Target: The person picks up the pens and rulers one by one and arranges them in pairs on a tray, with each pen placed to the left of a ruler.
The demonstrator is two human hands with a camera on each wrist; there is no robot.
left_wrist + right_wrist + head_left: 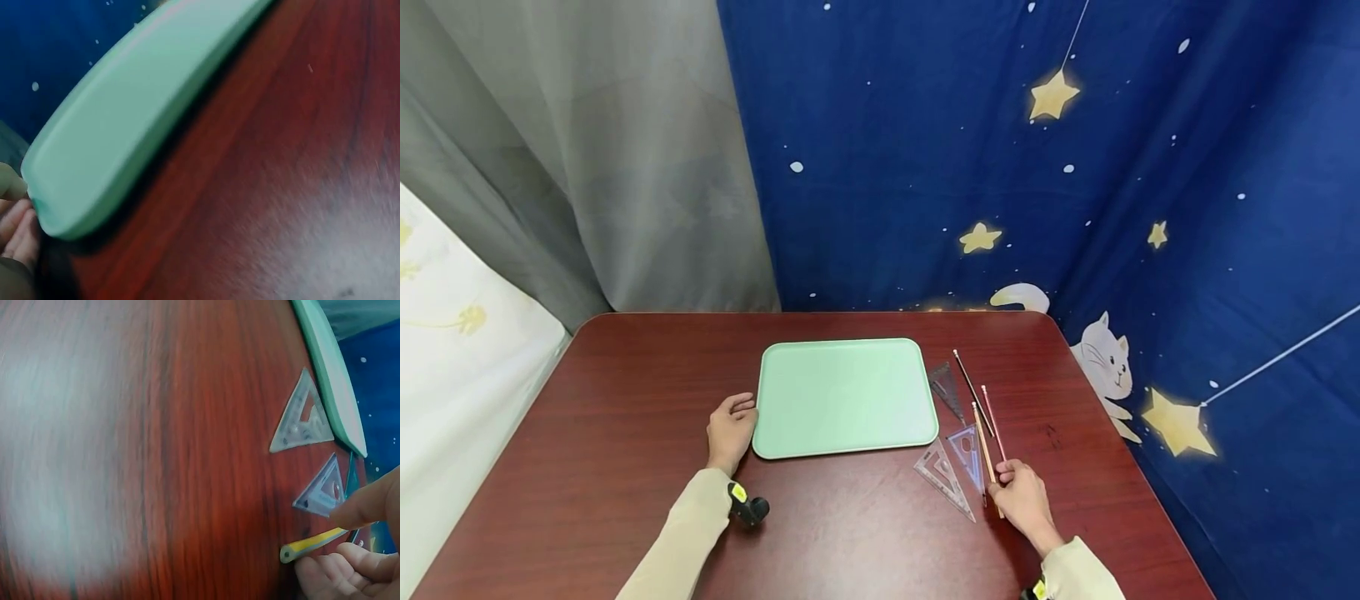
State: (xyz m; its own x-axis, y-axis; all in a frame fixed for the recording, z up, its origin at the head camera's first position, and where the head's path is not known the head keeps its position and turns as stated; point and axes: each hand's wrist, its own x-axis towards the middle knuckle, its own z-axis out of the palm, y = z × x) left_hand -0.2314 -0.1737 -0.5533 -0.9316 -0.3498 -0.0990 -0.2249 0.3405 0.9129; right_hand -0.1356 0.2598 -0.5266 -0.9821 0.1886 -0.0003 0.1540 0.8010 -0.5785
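My left hand [732, 429] rests at the left edge of the light green tray [846, 398], its fingertips touching the rim. In the left wrist view, fingers [24, 234] lie against the tray's corner. On the right, my right hand [1024, 500] pinches a yellow pencil [312, 544] between thumb and fingers. A pink pencil [991, 412] runs to the fingertips; whether it is gripped too, I cannot tell. A black pencil [972, 387] lies farther back. Left of the hand are a clear set square [955, 492], a bluish set square [962, 437] and a dark set square [945, 385].
Everything lies on a reddish-brown wooden table [850, 533] with rounded far corners. Behind it hang a grey curtain [647, 167] and a blue curtain [910, 167] with stars. White patterned cloth [460, 358] hangs at the left.
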